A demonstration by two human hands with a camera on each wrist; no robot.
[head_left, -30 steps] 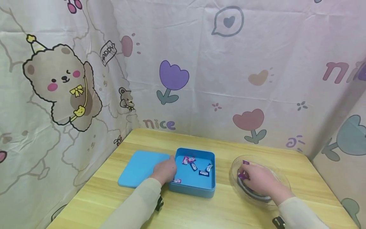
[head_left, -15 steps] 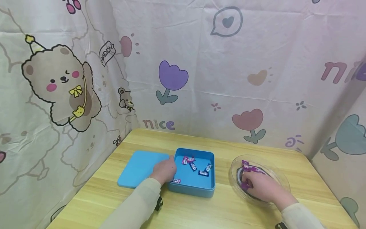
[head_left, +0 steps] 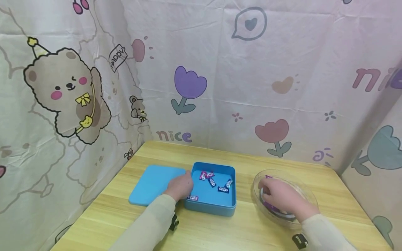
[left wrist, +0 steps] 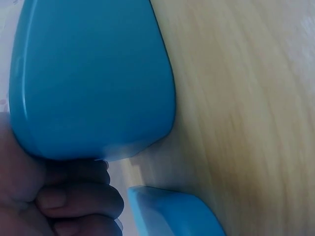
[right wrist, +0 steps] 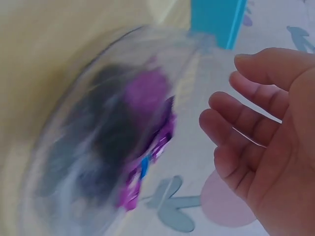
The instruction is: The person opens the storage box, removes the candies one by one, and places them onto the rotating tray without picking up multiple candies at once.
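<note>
2 hands are at work on the wooden table, and the step in hand is judged to be the picking of wrapped candies out of a dish for the blue box. Nearest on the person's right, the right hand is laid inside the clear glass bowl, over the purple candies gathered at its bottom. In the right wrist view the fingers are seen loosely spread and only slightly bent, with nothing pinched between them; no candy is held yet. On the other side, the left hand is rested against the left wall of the blue box, its fingers curled at the edge; whether the wall is truly gripped cannot be told, since the left wrist view shows only knuckles beside blue plastic. 6 or so candies are scattered on the floor of the box. The flat blue lid lies just beside the box, on its left. Beyond the table, a cartoon-printed curtain is hung.

For the next move, a close of the fingertips on 1 purple candy is called for, followed by a lift clear of the bowl's rim toward the box.
</note>
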